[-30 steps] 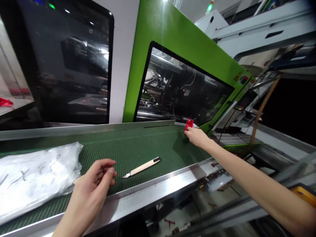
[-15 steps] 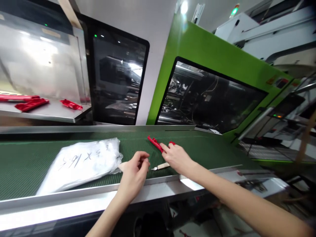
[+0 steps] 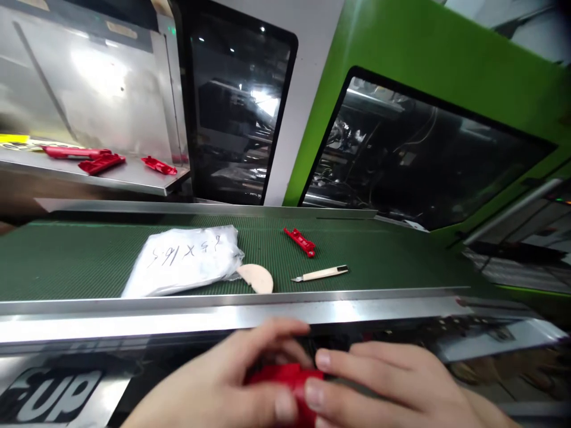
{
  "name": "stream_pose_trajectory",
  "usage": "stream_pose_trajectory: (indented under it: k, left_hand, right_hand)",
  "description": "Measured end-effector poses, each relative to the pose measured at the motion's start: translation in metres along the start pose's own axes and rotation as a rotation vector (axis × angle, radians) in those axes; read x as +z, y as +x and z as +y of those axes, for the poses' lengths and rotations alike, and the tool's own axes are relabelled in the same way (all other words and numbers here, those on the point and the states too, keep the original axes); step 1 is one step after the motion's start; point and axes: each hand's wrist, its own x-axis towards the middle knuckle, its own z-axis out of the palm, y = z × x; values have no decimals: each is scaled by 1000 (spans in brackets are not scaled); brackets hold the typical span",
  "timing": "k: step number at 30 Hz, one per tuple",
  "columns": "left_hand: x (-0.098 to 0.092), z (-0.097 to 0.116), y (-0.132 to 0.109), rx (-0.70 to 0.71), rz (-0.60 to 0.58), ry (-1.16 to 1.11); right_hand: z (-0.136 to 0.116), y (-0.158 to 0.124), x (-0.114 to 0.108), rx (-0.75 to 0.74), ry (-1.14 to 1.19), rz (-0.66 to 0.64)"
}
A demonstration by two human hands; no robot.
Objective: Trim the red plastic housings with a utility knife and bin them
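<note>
Both our hands have come back off the belt (image 3: 379,255) since the prev. frame; they're now in front of its near edge, w/ a red part (image 3: 289,375) betw. them. L grip (image 3: 223,380) is curled round it, thumb on top; R grip (image 3: 392,380) has fingertips on its right side, so both are grasping it.

Belt is green & ribbed, w/ a metal rail (image 3: 339,312) along the near edge. A 2nd red piece (image 3: 300,242) lies approx. midway betw. far & near edges. Knife (image 3: 322,273) is nearer the near edge, blade to the L. A tan half-round (image 3: 257,277) sits by the near rail, at the R end of a white bag (image 3: 187,255) w/ handwritten marks.

Rest of rm.: steel shelf (image 3: 143,178) beyond the far-left corner, w/ 3 red mouldings (image 3: 102,163) & a yellow item (image 3: 13,138) on top; dark glossy panel (image 3: 241,107) behind the far edge; green machine (image 3: 419,35) w/ a black-framed window (image 3: 401,148) behind R half.
</note>
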Motion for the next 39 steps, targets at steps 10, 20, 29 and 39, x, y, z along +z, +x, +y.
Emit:
stream_pose_trajectory:
  k: [10,20,29,39]
  left_hand:
    - [54,-52,-35,-104,474,-702]
    - [66,-59,-63,-114,601,-1010]
    - [71,-69,-65,-52,568,-1239]
    - [69,-67,-54,-90,743,-1285]
  right_hand:
    - [157,2,24,531,-167,-361]
    - [115,-10,26,506,-371,12]
    - [-47,-28,73,837,541,149]
    - [-107,-41,102,1012,1005,104]
